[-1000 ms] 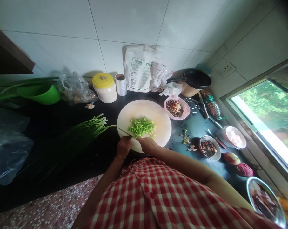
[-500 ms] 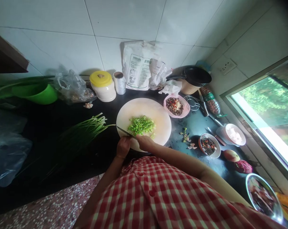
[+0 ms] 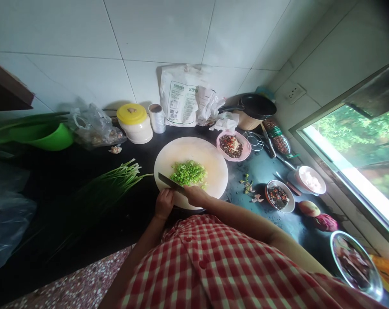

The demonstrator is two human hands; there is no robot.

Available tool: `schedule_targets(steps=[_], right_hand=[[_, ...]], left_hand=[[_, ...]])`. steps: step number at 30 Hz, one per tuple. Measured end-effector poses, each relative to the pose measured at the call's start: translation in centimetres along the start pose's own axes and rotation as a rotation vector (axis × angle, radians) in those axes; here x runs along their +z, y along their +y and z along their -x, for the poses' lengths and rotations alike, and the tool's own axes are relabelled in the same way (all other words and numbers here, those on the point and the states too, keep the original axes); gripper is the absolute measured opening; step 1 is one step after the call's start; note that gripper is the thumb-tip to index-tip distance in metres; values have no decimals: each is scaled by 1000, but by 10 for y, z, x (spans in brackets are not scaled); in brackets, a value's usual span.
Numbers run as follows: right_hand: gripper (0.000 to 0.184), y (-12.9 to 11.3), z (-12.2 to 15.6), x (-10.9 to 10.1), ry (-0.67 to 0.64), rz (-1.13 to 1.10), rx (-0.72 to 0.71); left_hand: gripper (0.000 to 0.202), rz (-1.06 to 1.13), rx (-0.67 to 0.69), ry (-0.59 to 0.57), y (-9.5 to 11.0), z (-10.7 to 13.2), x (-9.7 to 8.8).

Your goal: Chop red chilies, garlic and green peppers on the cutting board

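My right hand point(image 3: 196, 196) grips the handle of a kitchen knife point(image 3: 170, 182), whose dark, broad blade points up and left over the near left part of a round white cutting board point(image 3: 210, 154). My left hand point(image 3: 164, 201) is closed at the board's lower left edge, just below the blade. What its curled fingers hold, if anything, is hidden. Beyond the blade lies a heap of chopped green onion point(image 3: 189, 172). A bunch of whole green onions point(image 3: 117, 180) rests on the dark counter to the left, white ends toward the board.
Behind the board stand a yellow-lidded jar point(image 3: 134, 124), a plastic-film roll point(image 3: 157, 118) and a printed bag point(image 3: 181, 98). To the right are a pink bowl point(image 3: 234, 146), a black pan point(image 3: 257, 106), a smaller bowl point(image 3: 279, 196) and a metal bowl point(image 3: 355, 266). A green basin point(image 3: 49, 136) sits left.
The knife blade has lifted and turned, so more of its flat side shows. Both hands stay near the board's front edge. The whole view has shifted slightly.
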State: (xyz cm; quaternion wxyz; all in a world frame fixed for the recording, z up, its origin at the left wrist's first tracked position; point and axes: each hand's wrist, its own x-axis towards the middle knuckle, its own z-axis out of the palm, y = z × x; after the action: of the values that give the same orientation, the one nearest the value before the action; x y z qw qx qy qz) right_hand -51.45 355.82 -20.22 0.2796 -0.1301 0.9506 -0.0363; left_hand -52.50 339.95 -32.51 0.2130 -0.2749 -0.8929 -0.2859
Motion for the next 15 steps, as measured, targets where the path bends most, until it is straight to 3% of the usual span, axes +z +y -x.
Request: schedule_targets(steps=[3, 8, 12, 15], right_hand=[[27, 22, 10, -12, 55, 58, 44], [28, 54, 8, -41, 129, 228, -78], [24, 63, -10, -53, 108, 306, -169], [30, 84, -5, -57, 148, 267, -147]], left_hand=[[20, 132, -81, 47, 5, -19, -9], [25, 371, -523, 480, 4, -59, -19], [22, 768, -821, 475, 2, -81, -3], [20, 847, -934, 516, 2, -90, 9]])
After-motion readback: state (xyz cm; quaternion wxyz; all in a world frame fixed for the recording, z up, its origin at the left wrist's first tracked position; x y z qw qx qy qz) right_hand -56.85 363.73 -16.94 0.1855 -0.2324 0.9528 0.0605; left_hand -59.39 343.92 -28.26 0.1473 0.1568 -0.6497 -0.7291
